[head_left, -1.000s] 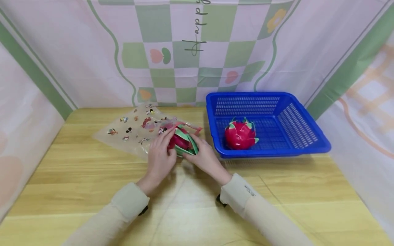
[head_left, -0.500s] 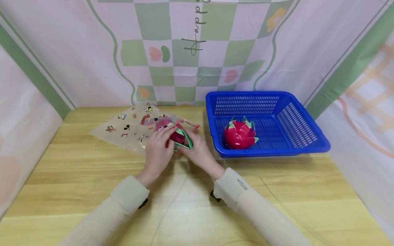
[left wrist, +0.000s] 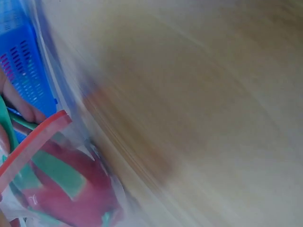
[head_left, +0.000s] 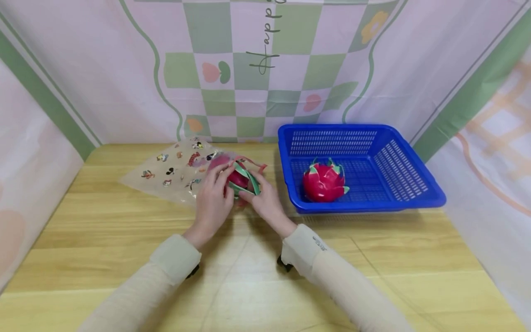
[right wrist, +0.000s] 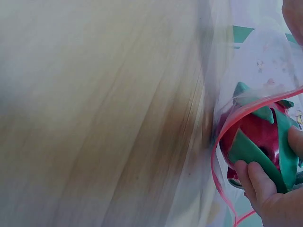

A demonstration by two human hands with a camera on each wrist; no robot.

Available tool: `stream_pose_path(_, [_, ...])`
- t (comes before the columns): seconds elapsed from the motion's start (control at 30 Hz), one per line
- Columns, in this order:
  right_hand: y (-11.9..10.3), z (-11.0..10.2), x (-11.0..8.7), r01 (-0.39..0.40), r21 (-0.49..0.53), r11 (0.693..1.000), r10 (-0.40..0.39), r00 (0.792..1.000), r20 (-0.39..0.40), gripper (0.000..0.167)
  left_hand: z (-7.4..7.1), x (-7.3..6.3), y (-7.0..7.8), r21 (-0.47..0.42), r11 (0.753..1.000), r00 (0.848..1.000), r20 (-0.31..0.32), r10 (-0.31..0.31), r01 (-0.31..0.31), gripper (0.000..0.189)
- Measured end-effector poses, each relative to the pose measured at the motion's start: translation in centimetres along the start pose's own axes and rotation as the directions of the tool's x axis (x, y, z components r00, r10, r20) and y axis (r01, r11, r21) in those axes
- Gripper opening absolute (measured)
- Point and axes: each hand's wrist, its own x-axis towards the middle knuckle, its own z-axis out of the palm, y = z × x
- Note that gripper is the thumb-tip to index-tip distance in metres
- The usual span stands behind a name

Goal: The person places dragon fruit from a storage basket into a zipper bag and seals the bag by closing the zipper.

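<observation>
While right hand (head_left: 267, 201) grips red fruit (head_left: 238, 179), head view shows left hand (head_left: 212, 199) at bag (head_left: 176, 177); can't tell if its fingers pinch. Left wrist view: fruit partly in bag, past red rim (left wrist: 34, 140). Right wrist view: leaves (right wrist: 254, 153) could snag; best fold flat, rim wide.

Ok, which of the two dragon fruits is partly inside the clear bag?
The dragon fruit between the hands: the red edge of the bag crosses it. The other dragon fruit sits in the blue basket, outside the bag.
</observation>
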Motion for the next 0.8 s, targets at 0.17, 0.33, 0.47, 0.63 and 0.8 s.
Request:
stream_pose_path(0.17, [0.1,0.2,0.3,-0.041,0.084,0.996,0.044,0.999,-0.026,0.062,-0.2,0.2,-0.1,-0.041,0.996,0.996,0.036,-0.077,0.078,0.038])
stream_pose_path(0.33, [0.3,0.4,0.6,-0.039,0.122,0.992,0.044,0.998,-0.036,0.06,-0.6,0.2,-0.2,-0.031,0.986,0.985,0.063,-0.159,0.161,0.034])
stream_pose_path(0.47, [0.5,0.5,0.7,-0.023,0.168,0.985,0.033,0.998,-0.052,0.057,-0.9,0.1,-0.3,-0.02,0.991,0.99,0.057,-0.13,0.132,0.032])
stream_pose_path(0.63, [0.5,0.8,0.6,-0.039,0.141,0.989,0.048,0.997,-0.059,0.056,-0.7,0.1,-0.3,-0.033,0.997,0.997,-0.002,-0.072,0.072,0.032])
stream_pose_path(0.8, [0.6,1.1,0.9,-0.059,0.159,0.986,0.069,0.996,-0.06,0.055,-0.6,0.3,-0.1,-0.029,1.0,0.998,-0.056,0.004,-0.006,0.026])
